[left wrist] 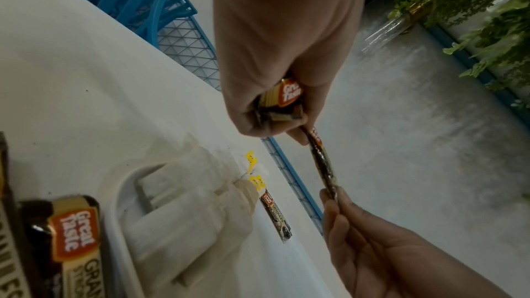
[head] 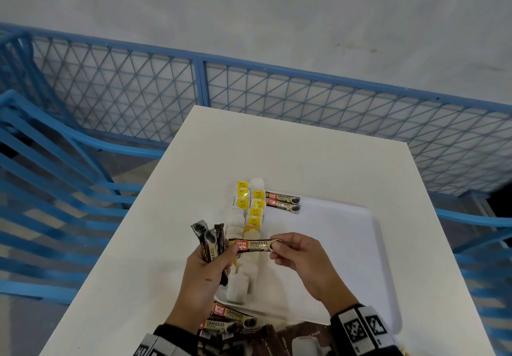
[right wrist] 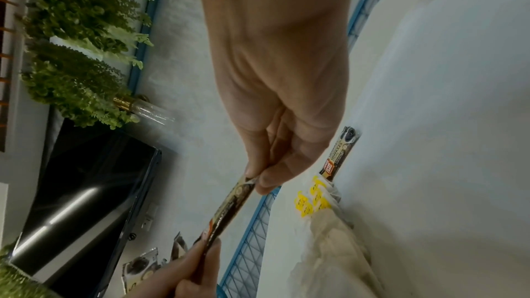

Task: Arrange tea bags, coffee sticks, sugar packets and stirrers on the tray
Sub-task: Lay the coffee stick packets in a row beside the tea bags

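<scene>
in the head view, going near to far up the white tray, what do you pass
Loose brown coffee sticks at the near edge → the single coffee stick held between both hands → rows of white tea bags with yellow tags → two brown coffee sticks lying side by side at the far corner of the white plastic tray.

Setup's a plain white rectangular table (head: 277, 162), and right behind its far edge runs a blue metal fence with diamond wire mesh (head: 304, 98). Past that fence it's pale grey concrete floor (head: 249, 9). Left of the table sit stacked blue slatted chairs (head: 41, 175); leafy green plants (right wrist: 71, 31) edge the floor.
</scene>
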{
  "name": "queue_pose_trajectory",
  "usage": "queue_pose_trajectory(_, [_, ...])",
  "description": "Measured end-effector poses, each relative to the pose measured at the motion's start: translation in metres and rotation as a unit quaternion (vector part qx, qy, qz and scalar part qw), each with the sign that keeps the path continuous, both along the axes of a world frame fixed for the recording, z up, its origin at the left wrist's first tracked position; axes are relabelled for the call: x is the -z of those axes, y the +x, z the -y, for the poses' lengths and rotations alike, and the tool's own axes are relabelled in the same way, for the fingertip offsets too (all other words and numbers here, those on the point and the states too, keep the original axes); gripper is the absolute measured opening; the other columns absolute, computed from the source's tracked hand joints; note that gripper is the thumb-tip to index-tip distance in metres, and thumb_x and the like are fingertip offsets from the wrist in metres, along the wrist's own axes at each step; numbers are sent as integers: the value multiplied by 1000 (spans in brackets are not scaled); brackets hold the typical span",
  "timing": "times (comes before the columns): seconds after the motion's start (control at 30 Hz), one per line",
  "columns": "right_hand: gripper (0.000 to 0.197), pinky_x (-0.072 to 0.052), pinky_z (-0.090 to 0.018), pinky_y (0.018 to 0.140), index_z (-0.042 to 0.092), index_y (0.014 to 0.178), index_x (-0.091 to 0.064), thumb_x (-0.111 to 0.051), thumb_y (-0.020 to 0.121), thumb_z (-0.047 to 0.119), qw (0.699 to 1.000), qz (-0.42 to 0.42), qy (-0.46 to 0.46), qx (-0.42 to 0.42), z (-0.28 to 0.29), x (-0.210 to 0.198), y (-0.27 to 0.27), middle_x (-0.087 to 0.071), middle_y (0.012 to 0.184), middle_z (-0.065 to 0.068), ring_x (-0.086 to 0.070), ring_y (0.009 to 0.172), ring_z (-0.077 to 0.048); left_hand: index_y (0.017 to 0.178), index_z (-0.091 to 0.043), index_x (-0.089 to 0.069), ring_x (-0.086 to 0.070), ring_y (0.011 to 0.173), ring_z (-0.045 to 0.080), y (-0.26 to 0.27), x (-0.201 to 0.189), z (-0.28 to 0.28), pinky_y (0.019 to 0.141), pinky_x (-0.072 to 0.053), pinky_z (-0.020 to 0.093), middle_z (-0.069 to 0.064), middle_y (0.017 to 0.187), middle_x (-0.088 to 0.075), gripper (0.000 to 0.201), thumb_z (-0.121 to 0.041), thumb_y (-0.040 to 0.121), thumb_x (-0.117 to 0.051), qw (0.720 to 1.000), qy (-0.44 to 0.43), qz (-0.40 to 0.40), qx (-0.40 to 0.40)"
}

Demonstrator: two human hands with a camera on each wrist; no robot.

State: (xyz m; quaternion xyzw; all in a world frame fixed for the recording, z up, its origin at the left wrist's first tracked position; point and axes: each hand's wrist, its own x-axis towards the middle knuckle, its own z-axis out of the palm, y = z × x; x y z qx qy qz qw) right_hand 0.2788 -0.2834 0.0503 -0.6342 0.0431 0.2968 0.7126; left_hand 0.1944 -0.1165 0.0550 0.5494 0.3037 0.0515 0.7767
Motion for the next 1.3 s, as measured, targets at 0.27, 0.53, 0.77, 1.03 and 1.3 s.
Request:
queue_pose_trajectory(0.27, [14,-55,-16,58,1,79,-61,-56,84,-12,980,-30,35,195,10,28,49,-63,68,-8,-58,65,-18,78,-8,-56,-45,51,13,7,-1,-7,56,-40,26,2,56,-47,11,-13,86,-61,995,-93,-28,-23])
queue_pose_trajectory(0.53, [16,-54,-15,53,3,76,-58,-59,83,-11,965,-14,-108,239,12,67,90,-60,73,-11,-55,63,-18,83,-7,-54,-52,48,11,11,1,-8,46,-48,21,2,55,-53,8,-11,89,-58,983,-173,-47,-43])
queue_pose_trajectory(0.77, [9,-40,-25,75,9,87,-67,-71,79,10,928,66,-315,185,5,79,99,-63,82,-1,-56,80,-16,83,-8,-57,-57,51,10,9,5,-9,58,-55,24,-2,53,-57,9,-15,90,-57,987,-147,-49,-32])
queue_pose_trajectory(1.03, [12,-39,-24,75,5,93,-66,-65,83,12,915,86,-362,155,1,78,101,-63,89,-3,-53,83,-15,84,-9,-57,-56,59,15,11,1,-5,67,-52,31,-1,56,-56,9,-16,90,-57,988,-144,-45,-17])
queue_pose_trajectory(1.3, [26,-45,-33,83,6,105,-58,-67,82,16,912,105,-364,158,2,76,95,-60,90,-8,-60,94,-27,91,-4,-62,-63,73,22,11,0,-3,82,-51,39,3,65,-63,16,-20,86,-61,992,-122,-29,16])
